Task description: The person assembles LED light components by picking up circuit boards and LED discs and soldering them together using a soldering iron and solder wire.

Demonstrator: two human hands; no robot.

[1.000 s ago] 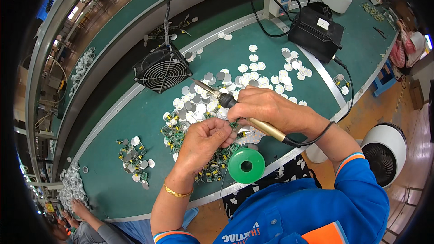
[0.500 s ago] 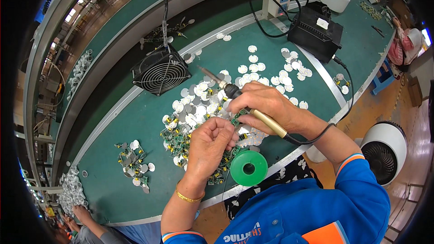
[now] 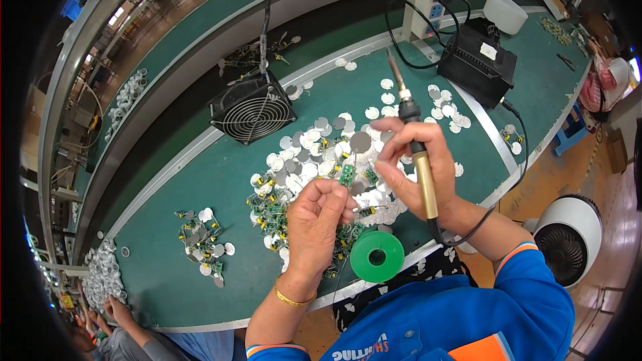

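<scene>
My left hand [image 3: 314, 224] pinches a small green circuit board [image 3: 346, 175] between thumb and fingertips, above the pile. In my right hand [image 3: 435, 170] rests a soldering iron [image 3: 422, 177] with a gold-coloured handle; its metal tip points up and away, toward the far side of the table. Thumb and forefinger of that hand are apart, with the iron lying across the hand. Below both hands spreads a pile of round white and grey discs [image 3: 311, 172] mixed with small green boards carrying yellow parts [image 3: 264, 190]. A green spool [image 3: 361, 269] stands at the table's near edge, close to my left wrist.
A black box fan [image 3: 254, 117] stands beyond the pile. At the far right sit a black power unit [image 3: 476, 60], cabled to the iron, and a white bowl [image 3: 505, 12]. A smaller board cluster [image 3: 204, 244] lies left. Another person's hand [image 3: 119, 311] touches whitish parts [image 3: 103, 277].
My right hand has moved right, away from my left, and the iron has swung from pointing left to pointing up and away. The board in my left hand now shows more fully.
</scene>
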